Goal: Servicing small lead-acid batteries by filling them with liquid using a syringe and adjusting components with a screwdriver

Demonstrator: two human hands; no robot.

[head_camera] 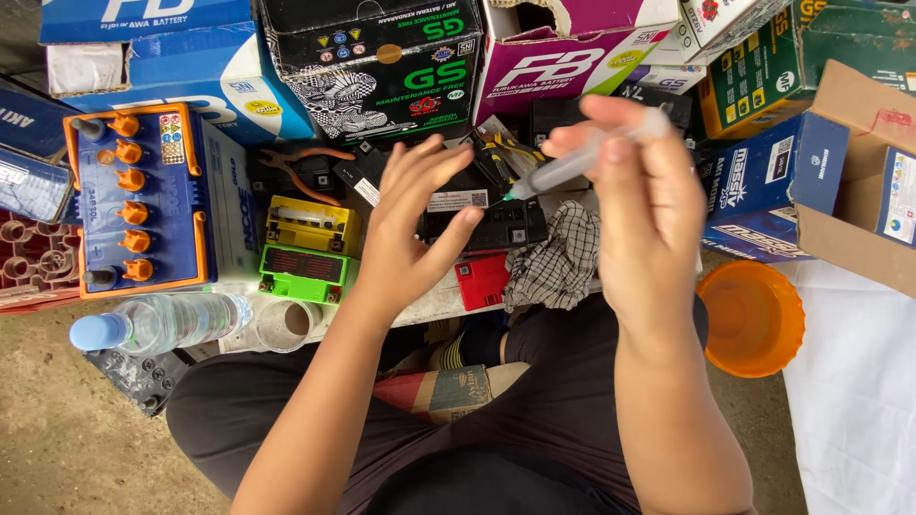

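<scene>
In the right hand point(641, 205), a clear syringe point(572, 164)

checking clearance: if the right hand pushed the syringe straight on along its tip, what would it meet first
The right hand holds the syringe with its tip aimed down-left. Going on, it would probably meet the left hand at its fingertips, or the black battery just below them; depth is unclear.
</scene>
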